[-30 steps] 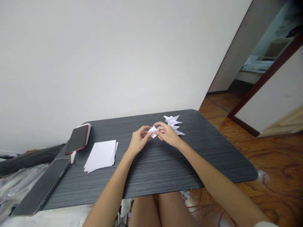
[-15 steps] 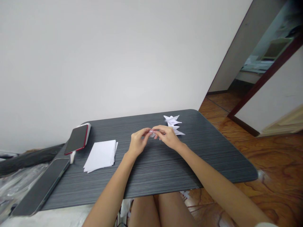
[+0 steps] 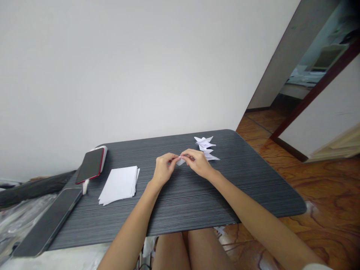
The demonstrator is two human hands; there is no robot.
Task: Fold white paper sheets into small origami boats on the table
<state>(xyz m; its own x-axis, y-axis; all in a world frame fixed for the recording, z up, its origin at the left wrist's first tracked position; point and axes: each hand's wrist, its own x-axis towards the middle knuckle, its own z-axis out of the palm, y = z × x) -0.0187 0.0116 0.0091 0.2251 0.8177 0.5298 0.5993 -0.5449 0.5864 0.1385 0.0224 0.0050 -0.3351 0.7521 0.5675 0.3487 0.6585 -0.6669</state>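
Observation:
Between my two hands is a small piece of folded white paper, held just above the dark table. My left hand pinches its left side between thumb and fingertips. From the right, my right hand grips the paper's upper edge the same way. The fingers cover much of the paper, so its full shape is hidden. Just beyond my right hand lie pointed folded-paper figures, one behind another, on the table.
A stack of white paper sheets lies left of my hands on the dark table. Farther left are a red-edged tablet-like device and a long dark flat device. A white wall stands behind the table.
My fingers have shifted slightly on the folded paper, and a bit more of it shows below the fingertips. The other things stay where they were.

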